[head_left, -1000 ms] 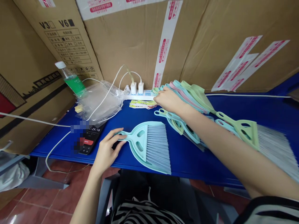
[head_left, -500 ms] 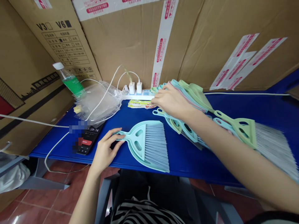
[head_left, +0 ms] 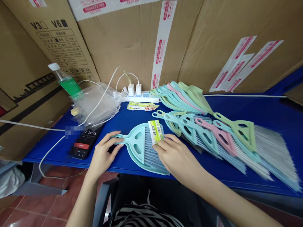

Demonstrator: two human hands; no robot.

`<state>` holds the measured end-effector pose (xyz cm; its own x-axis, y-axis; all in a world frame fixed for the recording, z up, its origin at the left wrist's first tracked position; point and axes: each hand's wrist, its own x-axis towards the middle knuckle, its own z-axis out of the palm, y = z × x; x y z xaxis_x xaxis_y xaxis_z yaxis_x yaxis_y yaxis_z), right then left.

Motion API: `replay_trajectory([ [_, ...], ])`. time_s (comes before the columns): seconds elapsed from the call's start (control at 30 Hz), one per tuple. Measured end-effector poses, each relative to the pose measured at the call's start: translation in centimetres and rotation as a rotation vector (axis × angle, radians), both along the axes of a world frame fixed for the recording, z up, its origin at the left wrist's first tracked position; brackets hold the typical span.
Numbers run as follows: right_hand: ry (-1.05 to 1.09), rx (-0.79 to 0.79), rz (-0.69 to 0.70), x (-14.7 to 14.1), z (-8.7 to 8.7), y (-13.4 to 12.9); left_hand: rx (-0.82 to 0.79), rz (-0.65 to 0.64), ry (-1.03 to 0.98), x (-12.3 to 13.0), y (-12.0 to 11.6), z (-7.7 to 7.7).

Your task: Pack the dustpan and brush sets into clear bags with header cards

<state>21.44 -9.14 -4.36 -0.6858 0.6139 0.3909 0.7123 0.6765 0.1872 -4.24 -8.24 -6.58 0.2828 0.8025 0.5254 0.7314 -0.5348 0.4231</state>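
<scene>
My left hand [head_left: 104, 153] pinches the handle end of a light-blue hand brush [head_left: 139, 143] nested in a matching dustpan [head_left: 132, 160], which lies on the blue table. Between the fingers of my right hand [head_left: 176, 154] is a white-and-green printed label [head_left: 156, 131], held over the brush's bristles. More such labels [head_left: 142, 106] lie in a small pile in front of the power strip. To the right are several loose brushes, among them a pink brush [head_left: 219, 134] and a green brush [head_left: 241, 126]. Behind them rests a row of overlapping dustpans [head_left: 187, 99] in blue, pink and green.
A white power strip [head_left: 139, 98] with two chargers runs along the cardboard wall. At left are a phone [head_left: 86, 142], clear plastic bags [head_left: 97, 102], white cables and a bottle with a green label [head_left: 70, 85]. The table's front edge [head_left: 201, 180] is close to my lap.
My right hand has come back from the label pile toward me, bringing one label over the brush. My left hand keeps its hold on the handle.
</scene>
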Motion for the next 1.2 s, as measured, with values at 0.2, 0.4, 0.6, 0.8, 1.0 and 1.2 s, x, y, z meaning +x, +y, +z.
replay_trajectory([
  [0.2, 0.097, -0.117, 0.010, -0.7, -0.6, -1.3, -0.030, 0.014, -0.005, 0.0, -0.1, 0.0],
  [0.4, 0.251, -0.268, 0.091, -0.9, 0.1, -2.1, -0.062, 0.024, -0.018, 0.0, -0.1, 0.0],
  [0.6, 0.258, -0.273, 0.084, 1.9, 0.0, 0.7, -0.041, 0.012, -0.011, 0.0, -0.1, 0.0],
  [0.8, 0.191, -0.404, 0.096, 3.2, -2.4, 2.1, -0.037, 0.024, -0.001, 0.0, 0.0, 0.1],
  [1.0, 0.203, -0.547, 0.080, 3.1, -3.2, 1.8, -0.037, 0.029, 0.004, 0.1, 0.0, 0.1],
  [1.2, 0.192, -0.623, 0.041, 3.0, -2.9, 1.8, -0.030, 0.030, 0.005, -0.1, 0.0, -0.1],
])
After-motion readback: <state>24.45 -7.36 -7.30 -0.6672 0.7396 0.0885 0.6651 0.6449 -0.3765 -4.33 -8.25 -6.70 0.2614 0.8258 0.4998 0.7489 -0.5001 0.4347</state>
